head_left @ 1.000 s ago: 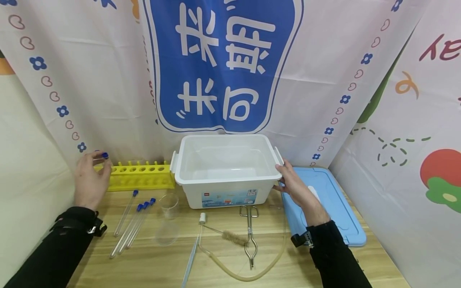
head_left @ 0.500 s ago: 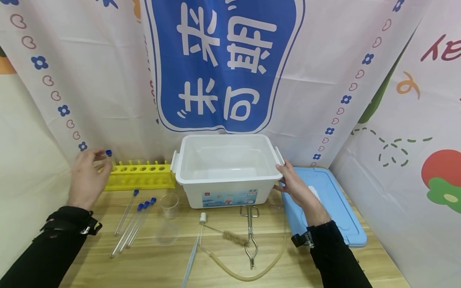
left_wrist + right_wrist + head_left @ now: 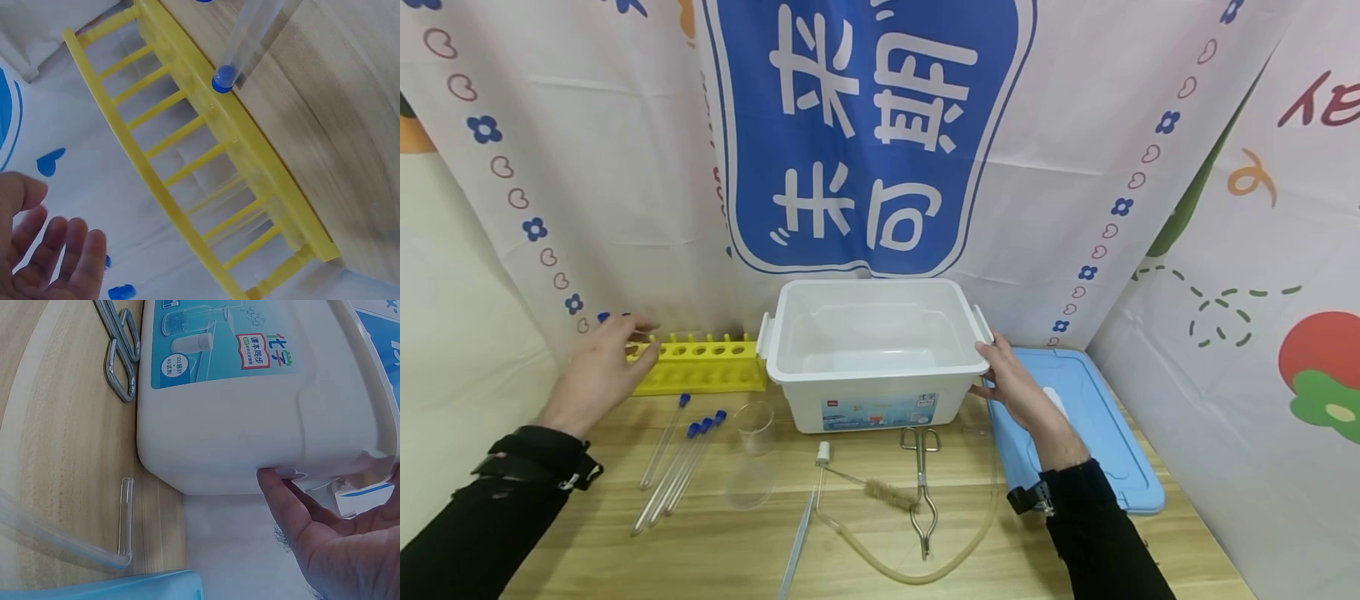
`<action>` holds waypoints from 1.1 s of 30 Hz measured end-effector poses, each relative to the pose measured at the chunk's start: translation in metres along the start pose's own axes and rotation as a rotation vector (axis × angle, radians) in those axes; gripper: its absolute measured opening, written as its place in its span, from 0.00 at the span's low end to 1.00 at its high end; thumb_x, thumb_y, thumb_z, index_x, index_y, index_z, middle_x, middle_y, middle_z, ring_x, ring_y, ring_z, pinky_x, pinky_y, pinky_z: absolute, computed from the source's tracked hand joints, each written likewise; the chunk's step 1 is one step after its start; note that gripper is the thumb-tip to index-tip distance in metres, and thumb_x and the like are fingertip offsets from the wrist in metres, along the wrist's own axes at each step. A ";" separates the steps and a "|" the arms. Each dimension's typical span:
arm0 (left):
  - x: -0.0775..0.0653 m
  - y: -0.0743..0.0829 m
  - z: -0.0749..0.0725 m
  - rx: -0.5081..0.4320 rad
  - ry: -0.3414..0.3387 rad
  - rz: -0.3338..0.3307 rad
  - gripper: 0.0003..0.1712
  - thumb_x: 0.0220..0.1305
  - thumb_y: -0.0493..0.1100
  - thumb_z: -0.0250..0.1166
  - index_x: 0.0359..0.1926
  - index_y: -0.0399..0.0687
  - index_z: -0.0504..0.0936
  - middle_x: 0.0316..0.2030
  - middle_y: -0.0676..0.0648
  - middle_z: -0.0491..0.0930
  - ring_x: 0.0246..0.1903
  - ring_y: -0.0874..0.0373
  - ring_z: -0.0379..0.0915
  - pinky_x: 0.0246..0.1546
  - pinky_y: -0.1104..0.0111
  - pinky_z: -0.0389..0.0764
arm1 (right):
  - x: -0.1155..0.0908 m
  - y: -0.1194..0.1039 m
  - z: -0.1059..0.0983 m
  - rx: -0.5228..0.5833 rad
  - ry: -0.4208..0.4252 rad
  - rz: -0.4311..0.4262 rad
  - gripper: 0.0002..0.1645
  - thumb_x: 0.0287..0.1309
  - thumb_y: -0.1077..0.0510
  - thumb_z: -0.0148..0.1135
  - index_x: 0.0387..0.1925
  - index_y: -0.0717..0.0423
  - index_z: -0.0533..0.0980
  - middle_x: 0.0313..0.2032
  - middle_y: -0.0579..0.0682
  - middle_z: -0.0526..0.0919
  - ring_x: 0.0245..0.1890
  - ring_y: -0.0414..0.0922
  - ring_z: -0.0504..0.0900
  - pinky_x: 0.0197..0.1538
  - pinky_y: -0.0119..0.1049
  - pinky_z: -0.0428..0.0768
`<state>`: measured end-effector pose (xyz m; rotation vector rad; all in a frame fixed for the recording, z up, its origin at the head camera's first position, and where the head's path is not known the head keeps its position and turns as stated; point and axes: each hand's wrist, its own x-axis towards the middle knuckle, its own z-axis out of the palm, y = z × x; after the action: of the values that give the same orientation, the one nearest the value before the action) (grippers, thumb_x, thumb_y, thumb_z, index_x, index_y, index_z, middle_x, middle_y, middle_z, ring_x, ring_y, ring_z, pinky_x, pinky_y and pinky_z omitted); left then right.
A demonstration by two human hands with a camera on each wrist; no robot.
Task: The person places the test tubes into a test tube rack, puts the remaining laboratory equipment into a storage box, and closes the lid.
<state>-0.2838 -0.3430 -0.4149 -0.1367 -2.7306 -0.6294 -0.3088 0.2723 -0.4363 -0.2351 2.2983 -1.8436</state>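
My left hand (image 3: 598, 371) is over the left end of the yellow test tube rack (image 3: 715, 367), its fingers loosely bent with nothing between them. In the left wrist view, two blue caps (image 3: 122, 292) of test tubes standing in the rack show below the hand. My right hand (image 3: 1015, 387) grips the right end of the white plastic bin (image 3: 880, 383) at its handle, thumb on the rim and fingers underneath. The right wrist view shows a fingertip against the bin's side wall. Before the rack lie several test tubes (image 3: 673, 483) with blue caps.
A clear plastic cup (image 3: 754, 427) stands before the rack, with a clear disc (image 3: 749, 485) nearby. Tweezers (image 3: 796, 546), a tube brush (image 3: 887, 493), metal tongs (image 3: 922, 500) and a rubber hose (image 3: 917, 579) lie before the bin. On the right is a blue lid (image 3: 1097, 433).
My left hand has let go of the capped test tube at the rack's left end and moved slightly right along the rack. The right hand stays on the bin.
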 end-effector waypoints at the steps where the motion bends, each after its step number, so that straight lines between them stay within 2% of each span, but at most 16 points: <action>1: 0.000 0.001 -0.001 0.007 -0.021 0.005 0.26 0.88 0.41 0.64 0.76 0.31 0.77 0.70 0.22 0.77 0.68 0.21 0.76 0.65 0.22 0.81 | 0.000 0.000 0.000 0.001 0.000 -0.001 0.49 0.96 0.37 0.41 0.99 0.40 0.31 0.94 0.67 0.50 0.92 0.73 0.60 0.85 0.75 0.72; 10: 0.000 0.005 -0.004 0.068 -0.165 0.083 0.25 0.87 0.44 0.67 0.73 0.31 0.80 0.68 0.23 0.82 0.65 0.23 0.82 0.63 0.26 0.85 | 0.001 0.001 -0.001 0.010 0.004 -0.007 0.49 0.96 0.36 0.42 0.99 0.40 0.31 0.94 0.67 0.52 0.92 0.73 0.61 0.85 0.75 0.73; 17: -0.003 0.008 0.002 0.097 -0.259 0.118 0.25 0.85 0.46 0.71 0.70 0.32 0.83 0.68 0.24 0.84 0.64 0.25 0.84 0.65 0.27 0.86 | 0.001 0.001 -0.001 0.005 0.006 -0.006 0.49 0.96 0.36 0.41 0.99 0.40 0.31 0.94 0.67 0.53 0.92 0.74 0.62 0.84 0.76 0.73; 22: -0.006 0.009 0.010 0.110 -0.309 0.145 0.24 0.82 0.46 0.75 0.67 0.32 0.85 0.63 0.26 0.88 0.59 0.30 0.88 0.62 0.32 0.90 | 0.001 0.001 -0.001 0.005 0.007 -0.003 0.49 0.96 0.37 0.41 0.99 0.40 0.31 0.94 0.67 0.52 0.92 0.74 0.62 0.84 0.77 0.72; 28: -0.012 0.011 0.022 0.115 -0.340 0.211 0.17 0.77 0.43 0.79 0.56 0.35 0.90 0.52 0.33 0.92 0.49 0.39 0.90 0.53 0.39 0.94 | -0.001 0.000 0.000 -0.001 0.006 -0.008 0.50 0.96 0.36 0.41 0.99 0.40 0.31 0.94 0.68 0.51 0.92 0.75 0.61 0.85 0.77 0.72; 33: -0.014 0.008 0.031 0.132 -0.365 0.224 0.11 0.76 0.43 0.79 0.49 0.40 0.89 0.47 0.38 0.92 0.46 0.42 0.89 0.50 0.42 0.94 | -0.001 -0.001 0.000 0.003 0.008 -0.003 0.49 0.96 0.37 0.41 0.99 0.40 0.31 0.94 0.67 0.50 0.92 0.75 0.61 0.85 0.77 0.72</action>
<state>-0.2784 -0.3223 -0.4427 -0.5672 -3.0305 -0.3904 -0.3078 0.2724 -0.4352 -0.2316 2.3008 -1.8529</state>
